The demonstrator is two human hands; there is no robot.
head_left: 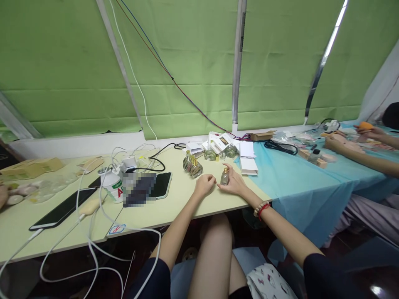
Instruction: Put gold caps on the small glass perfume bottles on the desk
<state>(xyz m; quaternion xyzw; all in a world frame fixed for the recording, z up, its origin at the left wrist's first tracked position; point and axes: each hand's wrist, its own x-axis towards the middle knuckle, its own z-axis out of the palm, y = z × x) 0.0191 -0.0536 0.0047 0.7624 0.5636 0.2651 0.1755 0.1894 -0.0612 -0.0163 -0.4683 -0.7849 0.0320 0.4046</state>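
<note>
My right hand [233, 183] grips a small clear glass perfume bottle [224, 178] with a gold top, held upright just above the pale table. Beside it, my left hand [204, 185] rests at the table with its fingers curled closed. Whatever may be inside those fingers is hidden. Beyond my left hand stands a cluster of rounded glass perfume bottles [192, 167] with gold caps. Small white boxes [247, 158] lie behind my right hand, some of them tipped over. Greenish glass bottles [210, 154] sit among these boxes.
To the left are a phone [161, 185], a white tub [111, 185], a black tablet [62, 209] and loose white cables [90, 241]. A blue sheet [289, 178] covers the table at right, with a black cable [282, 147]. Another person's arm [361, 153] reaches in there.
</note>
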